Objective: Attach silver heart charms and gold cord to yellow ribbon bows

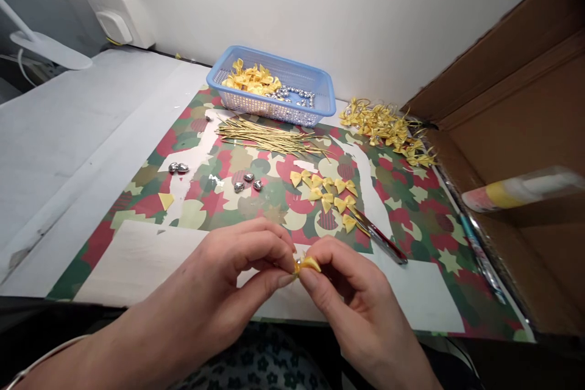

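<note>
Both hands meet at the table's near edge over the patterned mat [411, 195]. My left hand [228, 280] and my right hand [351, 292] pinch one small yellow ribbon bow [307, 264] between thumbs and fingertips. A cluster of loose yellow bows [326, 192] lies just beyond the hands. Several small silver hearts [249, 181] sit to the left of them, and two more hearts [178, 167] lie further left. A bundle of gold wire ties [269, 137] lies across the mat in front of the blue basket [315, 111].
The basket holds yellow bows [251, 79] and silver pieces [292, 94]. A heap of bows with gold ties [388, 128] lies at the back right. Scissors [379, 237] rest beside the right hand. A cardboard box [525, 134] with a roll [521, 190] stands right; a lamp [50, 49] at left.
</note>
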A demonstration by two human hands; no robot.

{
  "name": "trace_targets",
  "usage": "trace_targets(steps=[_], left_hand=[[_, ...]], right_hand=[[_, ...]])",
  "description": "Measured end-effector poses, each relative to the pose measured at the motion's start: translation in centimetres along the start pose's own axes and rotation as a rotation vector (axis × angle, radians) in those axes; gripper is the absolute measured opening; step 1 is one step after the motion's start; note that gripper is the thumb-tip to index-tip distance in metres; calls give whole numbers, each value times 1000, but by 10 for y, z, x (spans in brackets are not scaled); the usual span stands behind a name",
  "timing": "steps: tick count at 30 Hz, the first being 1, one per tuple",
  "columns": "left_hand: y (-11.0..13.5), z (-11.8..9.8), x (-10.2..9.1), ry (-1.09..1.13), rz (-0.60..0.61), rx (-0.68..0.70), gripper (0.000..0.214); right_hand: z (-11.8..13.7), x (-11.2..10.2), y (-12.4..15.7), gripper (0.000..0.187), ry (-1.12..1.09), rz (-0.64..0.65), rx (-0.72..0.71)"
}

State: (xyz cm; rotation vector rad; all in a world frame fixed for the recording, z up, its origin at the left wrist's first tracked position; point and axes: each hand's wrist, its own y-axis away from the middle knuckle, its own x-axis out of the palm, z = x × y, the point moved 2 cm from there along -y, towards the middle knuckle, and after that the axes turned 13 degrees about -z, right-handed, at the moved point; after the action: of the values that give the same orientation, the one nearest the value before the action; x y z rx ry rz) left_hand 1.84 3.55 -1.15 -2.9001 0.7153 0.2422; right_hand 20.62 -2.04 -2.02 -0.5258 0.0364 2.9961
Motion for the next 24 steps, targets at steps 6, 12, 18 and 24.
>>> trace_targets(steps=[6,12,18,24], left_hand=[[-2,3,-1,18,17,-84,19],[-3,2,-3,100,-29,-277,14],[-4,-1,-1,109,-61,-331,15],[-5,-2,6,94,-74,-277,11]], right_hand=[[-1,-5,-3,24,-4,-17,-43],[12,-34,-7,18,17,-357,-196],[53,-38,-18,24,-136,-670,-323],[107,-15,-44,13,-211,-539,-576]])
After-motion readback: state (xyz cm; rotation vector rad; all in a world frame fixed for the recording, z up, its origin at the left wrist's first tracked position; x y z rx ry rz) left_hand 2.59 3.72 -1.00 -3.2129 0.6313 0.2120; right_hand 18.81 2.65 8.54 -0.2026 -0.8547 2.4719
